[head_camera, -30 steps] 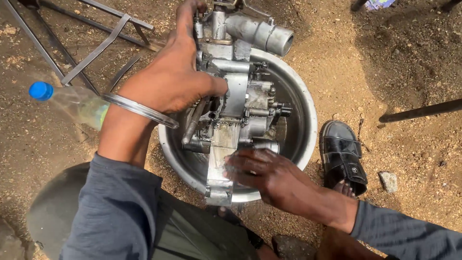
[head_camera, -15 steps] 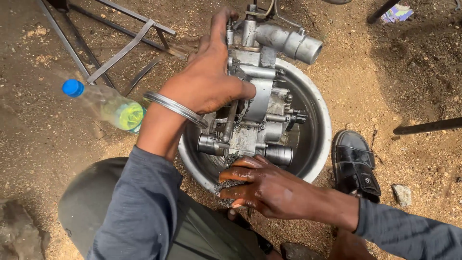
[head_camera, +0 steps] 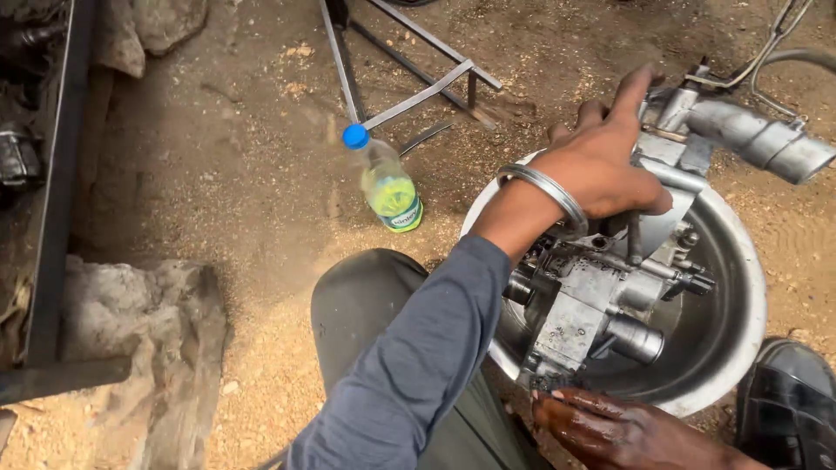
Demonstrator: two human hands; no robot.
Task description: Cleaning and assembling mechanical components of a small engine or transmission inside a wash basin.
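Left hand (head_camera: 605,170) is clamped over the top of the grey cast-metal engine casing (head_camera: 601,296), fingers (head_camera: 634,91) stretched forward and a little apart along its upper edge, thumb wrapped down the near side. A silver metal bangle (head_camera: 544,191) sits on that wrist, and the blue-grey sleeve (head_camera: 418,365) runs back along a bent arm toward the camera. The casing stands tilted inside the shiny round steel basin (head_camera: 740,348), its pale metal pipe (head_camera: 758,139) jutting out over the rim at upper right. Right hand (head_camera: 610,426), dark and oily, is down at the casing's lower corner, fingers curled against its underside; how firmly they grip I can't tell. A clear plastic bottle with a blue cap and yellow-green liquid (head_camera: 387,187) lies on the sandy ground (head_camera: 218,174) to the left, near a dark welded metal frame (head_camera: 409,78). A black shoe (head_camera: 788,409) sits just beside the basin.
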